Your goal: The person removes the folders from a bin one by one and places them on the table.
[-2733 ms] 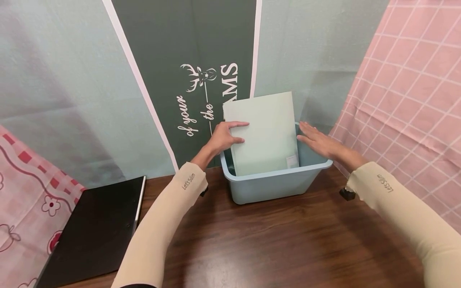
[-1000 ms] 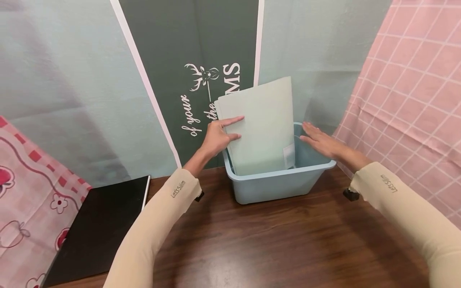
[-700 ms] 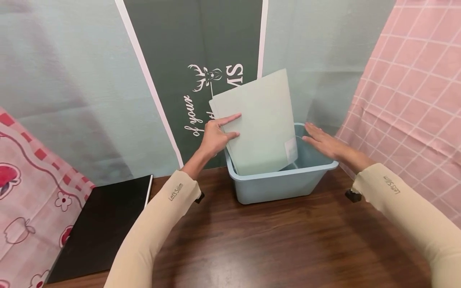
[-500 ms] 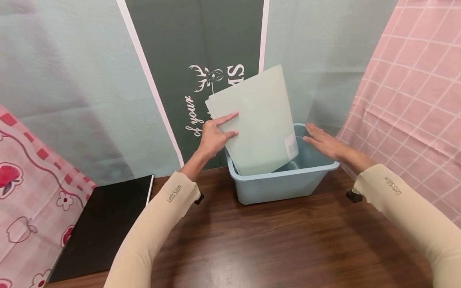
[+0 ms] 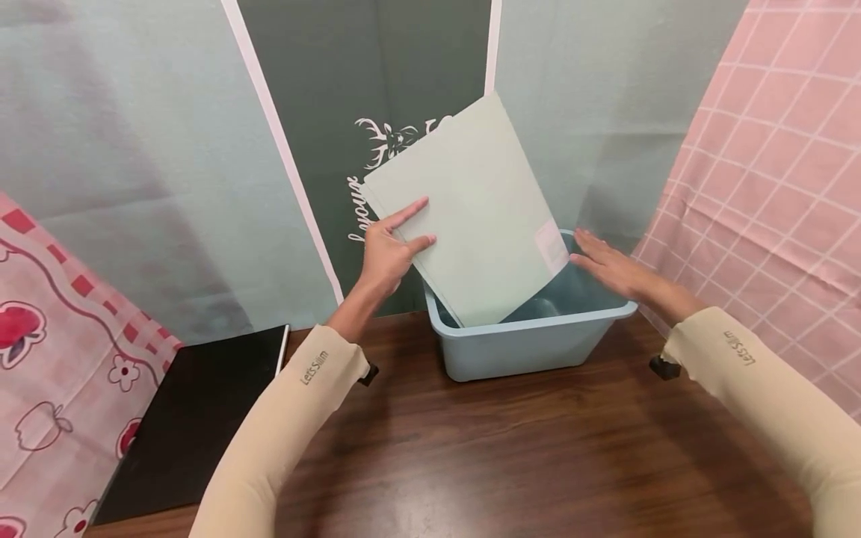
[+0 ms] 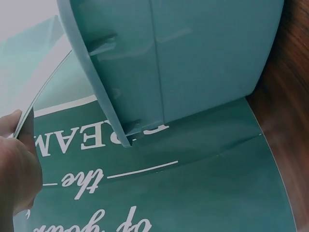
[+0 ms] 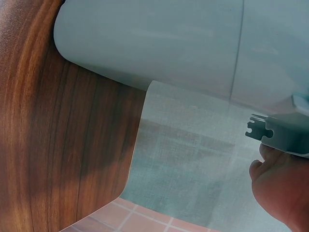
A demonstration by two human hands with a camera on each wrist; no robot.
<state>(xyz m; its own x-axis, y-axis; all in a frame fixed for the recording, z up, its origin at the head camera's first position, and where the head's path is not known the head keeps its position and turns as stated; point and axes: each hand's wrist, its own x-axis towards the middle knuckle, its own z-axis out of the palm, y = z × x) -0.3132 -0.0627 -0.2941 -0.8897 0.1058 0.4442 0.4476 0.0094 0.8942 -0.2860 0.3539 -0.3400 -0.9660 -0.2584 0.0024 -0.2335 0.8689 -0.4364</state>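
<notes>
A pale green folder [image 5: 464, 202] with a small whitish label leans out of a light blue plastic bin [image 5: 518, 355], its lower corner inside. My left hand [image 5: 390, 250] pinches the folder's left edge, index finger and thumb lying across the front face. The left wrist view shows the same hand [image 6: 19, 169] gripping the edge of the thin folder [image 6: 41, 77] beside the bin. My right hand [image 5: 608, 269], fingers straight, is at the bin's right back rim, its thumb close to the folder's right corner; whether they touch I cannot tell. The bin's floor is mostly hidden.
On the left of the brown wooden table [image 5: 471, 448] lies a flat black panel [image 5: 195, 418] with a white edge. Behind the bin hangs a grey-green cloth [image 5: 303, 112] with lettering. Pink checked cloth [image 5: 773, 187] hangs at the right.
The folder has risen and tilted to the left, with my left hand moving left and up with it. More of the bin's inside shows. My right hand has hardly moved.
</notes>
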